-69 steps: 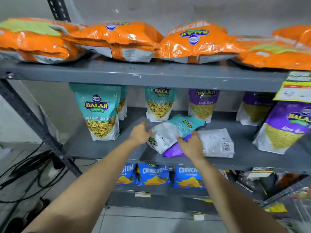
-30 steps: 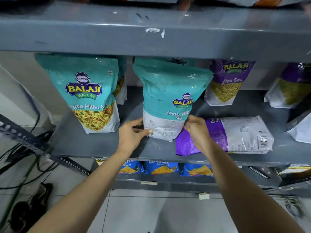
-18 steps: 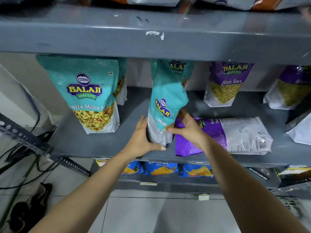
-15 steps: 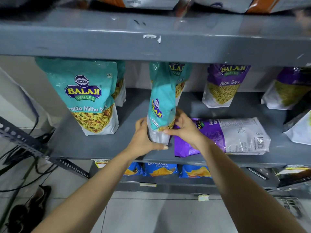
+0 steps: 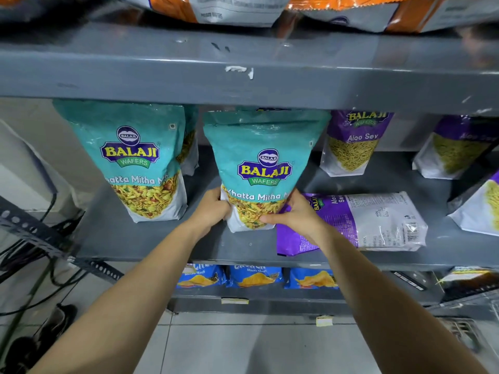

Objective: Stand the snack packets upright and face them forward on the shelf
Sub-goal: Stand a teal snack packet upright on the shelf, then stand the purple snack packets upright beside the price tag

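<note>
I have the teal packet (image 5: pixel 263 168) standing on the middle shelf (image 5: pixel 162 238), label to the front, near the front edge and right of centre. My left hand (image 5: pixel 212 209) grips its lower left corner, my right hand (image 5: pixel 293 214) its lower right corner, fingers wrapped across the front. I judge this step nearly done: the packet is upright and facing forward, and what remains is to settle its base and let go without tipping it.

Next should come the purple packet (image 5: pixel 364 220), lying flat, back side up, just right of the teal one, its near-left end partly under my right wrist. It needs lifting by its top, turning label-forward, and standing.

Count on this shelf: three teal packets clearly seen, namely the held one, one upright at left (image 5: pixel 135 157), and one partly hidden behind that (image 5: pixel 190 149). Four purple: the flat one, plus three upright at right, one far (image 5: pixel 353 144), one farther right (image 5: pixel 459 149), one at the frame edge (image 5: pixel 483 209). Orange packets (image 5: pixel 351 6) lie above; three blue ones (image 5: pixel 253 276) stand below.
</note>
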{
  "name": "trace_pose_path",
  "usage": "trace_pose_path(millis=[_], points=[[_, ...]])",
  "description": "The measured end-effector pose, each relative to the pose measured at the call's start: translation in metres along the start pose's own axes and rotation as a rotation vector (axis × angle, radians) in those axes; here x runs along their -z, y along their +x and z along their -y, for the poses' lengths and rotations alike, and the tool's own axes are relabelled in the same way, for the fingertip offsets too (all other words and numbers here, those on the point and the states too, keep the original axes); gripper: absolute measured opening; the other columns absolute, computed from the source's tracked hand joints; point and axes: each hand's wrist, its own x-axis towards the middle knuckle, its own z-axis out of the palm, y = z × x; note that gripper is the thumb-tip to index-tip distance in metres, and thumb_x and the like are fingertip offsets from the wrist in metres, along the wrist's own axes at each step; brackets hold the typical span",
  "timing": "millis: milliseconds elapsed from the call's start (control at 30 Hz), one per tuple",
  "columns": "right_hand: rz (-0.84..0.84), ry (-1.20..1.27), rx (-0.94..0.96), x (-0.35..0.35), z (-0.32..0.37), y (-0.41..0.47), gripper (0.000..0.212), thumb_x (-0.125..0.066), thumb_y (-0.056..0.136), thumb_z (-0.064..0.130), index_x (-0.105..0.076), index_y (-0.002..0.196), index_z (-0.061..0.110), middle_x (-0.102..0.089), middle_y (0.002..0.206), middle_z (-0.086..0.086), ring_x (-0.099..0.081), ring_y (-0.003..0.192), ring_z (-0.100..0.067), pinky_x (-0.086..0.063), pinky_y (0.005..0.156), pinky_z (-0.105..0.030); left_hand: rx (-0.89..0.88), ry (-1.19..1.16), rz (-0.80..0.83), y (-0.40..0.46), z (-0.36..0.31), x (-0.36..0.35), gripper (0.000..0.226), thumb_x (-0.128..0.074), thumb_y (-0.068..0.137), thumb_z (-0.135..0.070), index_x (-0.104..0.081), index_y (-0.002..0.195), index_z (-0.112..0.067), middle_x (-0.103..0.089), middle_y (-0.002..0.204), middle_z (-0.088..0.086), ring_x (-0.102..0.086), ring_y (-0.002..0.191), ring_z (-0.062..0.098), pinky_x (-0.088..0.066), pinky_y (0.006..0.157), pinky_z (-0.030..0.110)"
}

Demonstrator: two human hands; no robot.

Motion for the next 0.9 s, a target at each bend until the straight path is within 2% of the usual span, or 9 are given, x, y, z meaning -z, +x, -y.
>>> trace_pose_path(millis=[100,167,300,467,567,633,700,800,900], points=[[-0.001,0.034,0.039,0.0,0.005,-0.001,0.074,-0.09,0.063,0.003,-0.051,0.124,0.018,-0.065,0.104,0.018,-0.063,0.086,0.018,-0.051,0.068,-0.005,-0.075,-0.054,0.184,-0.002,0.003,0.008,0.059,-0.067,0.071,0.015,-0.059,0.124,-0.009,-0.074,0.115,0.0,-0.069,0.11,0.018,-0.057,0.082,0.025],[0.039,0.029,0.024,-0.001,0.011,0.0,0.073,-0.093,0.062,0.016,-0.057,0.125,0.015,-0.071,0.108,0.012,-0.066,0.091,0.014,-0.056,0.079,-0.014,-0.147,-0.148,0.14,-0.007,-0.001,0.009,0.069,-0.085,0.065,-0.005,-0.057,0.128,-0.011,-0.073,0.12,0.004,-0.069,0.112,0.019,-0.057,0.09,0.033],[0.012,0.093,0.057,0.003,0.026,-0.002,0.086,-0.097,0.05,0.044,-0.063,0.124,0.015,-0.074,0.119,-0.001,-0.07,0.112,-0.017,-0.054,0.1,-0.045,-0.254,-0.272,-0.095,-0.016,-0.025,-0.002,0.053,-0.086,0.066,-0.011,-0.064,0.115,-0.008,-0.078,0.1,-0.001,-0.075,0.094,0.013,-0.059,0.076,0.027],[-0.125,0.422,0.273,0.015,0.073,-0.014,0.022,-0.074,0.083,0.009,-0.07,0.105,0.014,-0.075,0.109,-0.009,-0.069,0.106,-0.025,-0.053,0.099,-0.042,-0.396,-0.283,-0.28,-0.019,-0.043,-0.008,0.04,-0.079,0.077,-0.004,-0.063,0.113,-0.006,-0.076,0.099,-0.005,-0.073,0.089,0.005,-0.057,0.075,0.022],[-0.172,0.466,0.354,0.037,0.091,-0.02,0.01,-0.065,0.091,0.007,-0.065,0.094,0.017,-0.074,0.097,-0.017,-0.065,0.098,-0.018,-0.05,0.098,-0.036,-0.48,-0.115,-0.657,-0.03,-0.032,-0.03,0.054,-0.085,0.072,-0.029,-0.053,0.114,-0.016,-0.063,0.117,0.007,-0.063,0.107,0.017,-0.05,0.092,0.028],[-0.172,0.323,0.338,0.062,0.085,-0.024,0.008,-0.065,0.092,0.011,-0.064,0.092,0.019,-0.076,0.088,-0.008,-0.067,0.088,-0.006,-0.048,0.09,-0.023,-0.494,0.012,-0.862,-0.048,-0.019,-0.056,0.046,-0.083,0.074,-0.034,-0.048,0.1,-0.018,-0.054,0.104,0.006,-0.053,0.095,0.02,-0.044,0.088,0.031],[-0.116,0.142,0.293,0.093,0.069,-0.028,0.011,-0.067,0.091,0.014,-0.068,0.1,0.021,-0.076,0.092,0.006,-0.069,0.088,0.001,-0.048,0.085,-0.012,-0.471,0.004,-0.825,-0.064,-0.007,-0.084,0.033,-0.079,0.08,-0.029,-0.048,0.079,-0.018,-0.051,0.079,0.003,-0.048,0.074,0.017,-0.042,0.075,0.033],[-0.12,-0.27,0.177,0.148,0.035,-0.022,0.033,-0.081,0.08,0.022,-0.068,0.111,0.021,-0.072,0.109,-0.001,-0.069,0.104,-0.013,-0.051,0.092,-0.023,-0.231,0.071,-0.548,-0.071,0.004,-0.123,0.041,-0.075,0.083,-0.034,-0.056,0.054,-0.011,-0.058,0.049,0.003,-0.051,0.048,0.014,-0.045,0.059,0.031],[-0.037,-0.734,0.009,0.193,0.02,-0.018,0.054,-0.084,0.076,0.032,-0.064,0.125,0.016,-0.064,0.117,0.002,-0.064,0.116,-0.025,-0.047,0.087,-0.026,-0.033,0.127,-0.221,-0.074,0.002,-0.17,0.05,-0.068,0.087,-0.044,-0.07,0.057,-0.004,-0.067,0.045,0.002,-0.059,0.036,0.01,-0.049,0.046,0.023]])
